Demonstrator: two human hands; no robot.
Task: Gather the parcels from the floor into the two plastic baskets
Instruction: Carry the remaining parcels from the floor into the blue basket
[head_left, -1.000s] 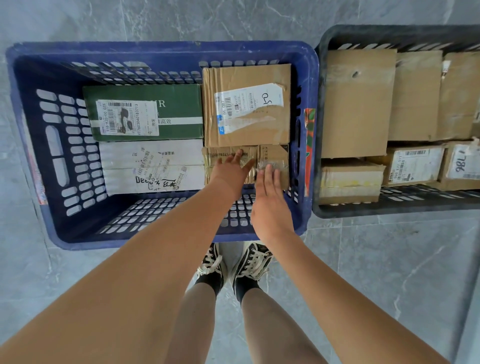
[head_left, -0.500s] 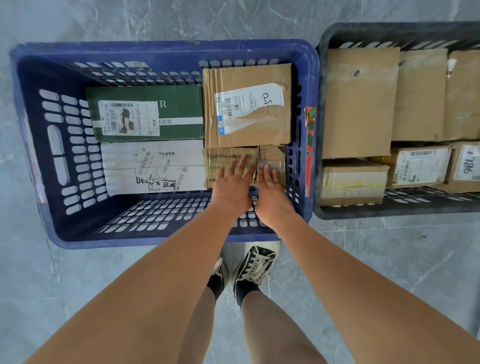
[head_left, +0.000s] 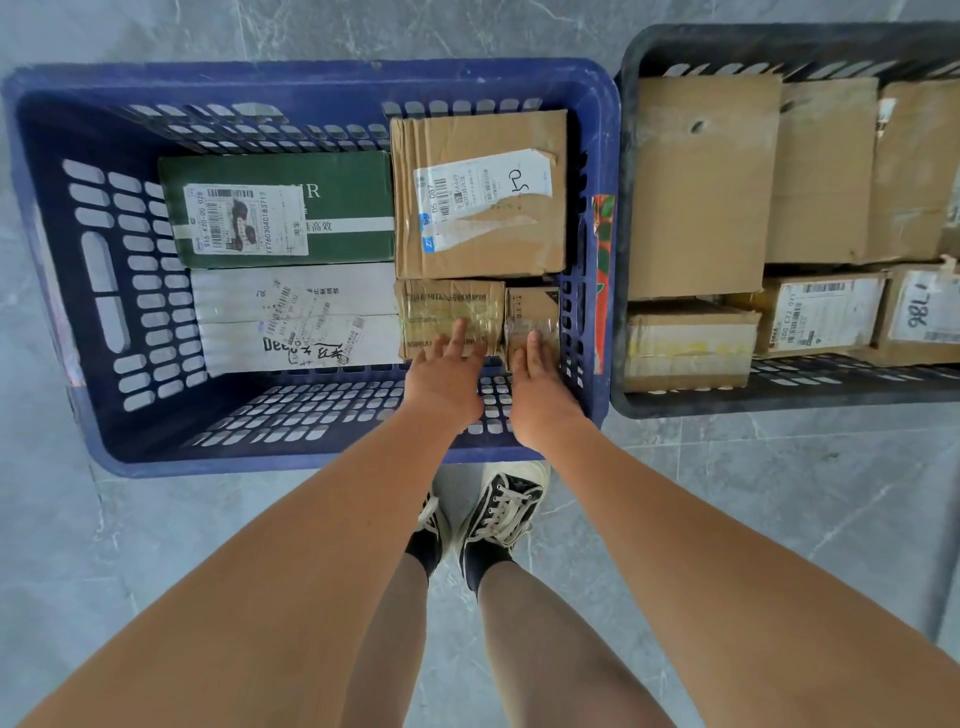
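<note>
Left hand (head_left: 447, 376) and right hand (head_left: 535, 384), fingers straight, press two small taped boxes (head_left: 449, 312) in blue basket (head_left: 311, 78); likely light, stiff, slick tape; grip the sides.

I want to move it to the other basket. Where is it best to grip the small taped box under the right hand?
Probably its near face and top. The small taped box is hemmed in by the blue basket wall, the wider taped box and the large box, so come from above and the near side.
</note>
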